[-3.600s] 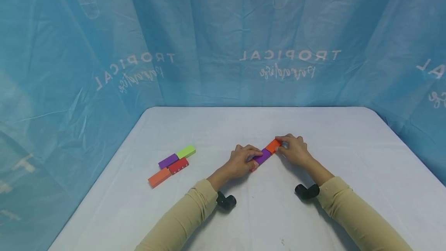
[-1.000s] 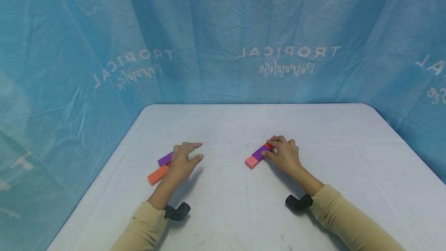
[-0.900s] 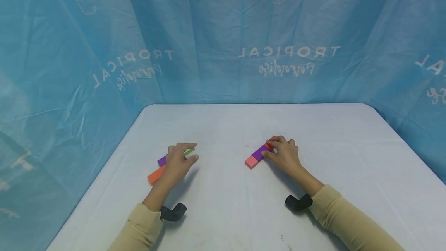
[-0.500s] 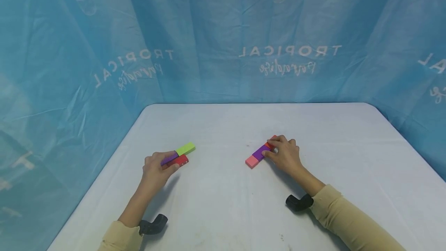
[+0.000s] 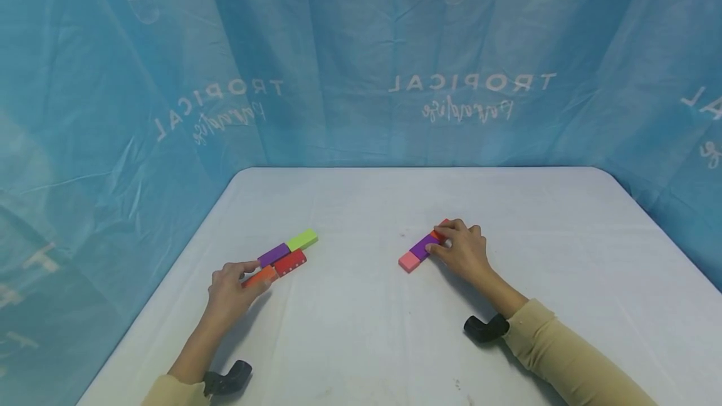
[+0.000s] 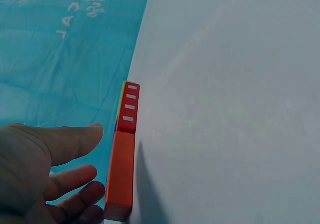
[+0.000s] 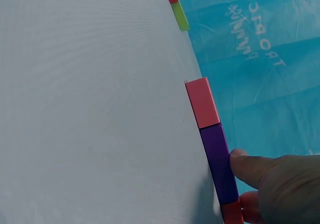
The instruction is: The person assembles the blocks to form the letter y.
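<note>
My left hand (image 5: pixel 231 292) is at an orange block (image 5: pixel 262 276), thumb along its near side and index finger by its far end. In the left wrist view, the thumb and bent fingers lie beside this orange block (image 6: pixel 120 176). Against it stand a red block (image 5: pixel 290 262) with white marks, a purple block (image 5: pixel 273 255) and a lime green block (image 5: pixel 303 239). My right hand (image 5: pixel 465 252) holds a slanted row of blocks, thumb on its purple block (image 5: pixel 423 247), index finger at the orange-red block beyond. A pink block (image 5: pixel 408 262) forms the near end; the hand partly hides the far end.
A white-covered table (image 5: pixel 361 331) bears both block groups, with a wide stretch of tabletop between them. A blue printed curtain (image 5: pixel 361 80) hangs behind and along the sides. Black curved wrist pieces (image 5: pixel 486 329) jut from both sleeves.
My left hand has left the right-hand row and come over to the left group, sliding toward the orange block. A pinkish-red end now shows beyond the orange-red block. Lately the right hand stays put.
</note>
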`<action>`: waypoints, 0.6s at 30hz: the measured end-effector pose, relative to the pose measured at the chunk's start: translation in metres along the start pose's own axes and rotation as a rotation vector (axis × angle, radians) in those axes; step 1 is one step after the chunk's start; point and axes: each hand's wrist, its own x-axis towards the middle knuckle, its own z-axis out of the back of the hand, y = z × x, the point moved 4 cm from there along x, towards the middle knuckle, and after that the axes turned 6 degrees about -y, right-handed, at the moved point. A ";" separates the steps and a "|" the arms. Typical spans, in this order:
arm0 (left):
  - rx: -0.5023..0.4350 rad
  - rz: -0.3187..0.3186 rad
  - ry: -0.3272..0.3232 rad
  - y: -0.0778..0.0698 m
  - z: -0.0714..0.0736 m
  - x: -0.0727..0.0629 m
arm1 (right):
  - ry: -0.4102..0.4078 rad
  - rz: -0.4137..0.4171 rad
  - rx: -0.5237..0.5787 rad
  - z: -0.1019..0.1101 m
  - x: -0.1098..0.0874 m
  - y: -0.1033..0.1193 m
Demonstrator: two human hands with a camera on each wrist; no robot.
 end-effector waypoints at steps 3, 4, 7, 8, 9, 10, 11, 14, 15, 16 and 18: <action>0.006 0.005 0.000 0.004 -0.001 -0.001 | 0.000 -0.002 0.000 0.000 0.000 0.000; 0.009 0.004 0.001 0.005 -0.002 -0.001 | 0.000 -0.004 0.001 0.000 0.000 0.000; 0.016 0.004 0.004 0.008 -0.004 0.000 | 0.000 -0.001 0.001 0.000 0.000 -0.001; 0.018 0.003 0.003 0.008 -0.005 0.000 | 0.000 0.000 0.003 0.000 0.000 -0.001; 0.016 0.002 0.003 0.009 -0.005 0.000 | -0.001 0.002 0.004 0.001 0.000 0.000; 0.016 0.004 0.003 0.009 -0.005 0.000 | -0.002 0.004 0.004 0.001 0.000 0.000; 0.017 0.007 0.002 0.010 -0.005 0.000 | -0.003 0.005 0.004 0.001 0.000 0.000; 0.013 0.018 0.003 0.011 -0.006 0.000 | -0.004 0.007 0.005 0.001 0.000 0.000; 0.012 0.021 0.004 0.011 -0.006 0.000 | -0.005 0.009 0.003 0.001 0.000 0.000; 0.011 0.027 0.005 0.011 -0.006 -0.001 | -0.005 0.010 0.004 0.001 0.000 0.000; 0.008 0.029 0.008 0.012 -0.006 -0.001 | -0.005 0.014 0.005 0.001 0.000 -0.001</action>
